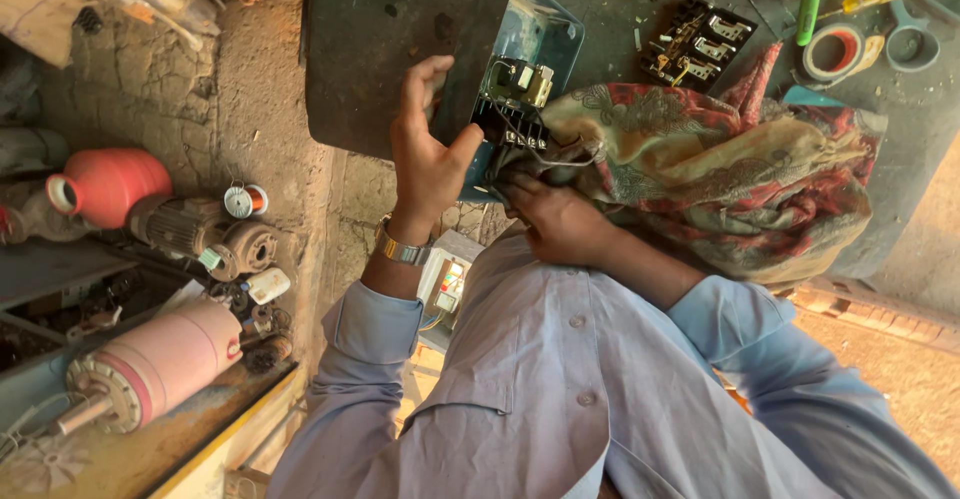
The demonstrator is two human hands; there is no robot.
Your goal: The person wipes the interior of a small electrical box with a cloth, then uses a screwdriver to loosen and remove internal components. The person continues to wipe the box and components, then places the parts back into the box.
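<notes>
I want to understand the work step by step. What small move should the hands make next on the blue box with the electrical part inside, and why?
Probably the right hand should settle its fingertips on the grey wires at the black terminal block. It already touches the lower edge of the blue box, while the left hand, fingers spread, steadies the box's side, so the block faces the person.

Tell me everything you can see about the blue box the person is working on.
The blue box is an open, shallow metal-looking case with rounded corners, tilted on the dark bench. Inside sits a black switch assembly with cream and brass parts and dark wires. The left hand steadies its left edge; the right hand grips its lower end. A patterned cloth lies against its right side.
</notes>
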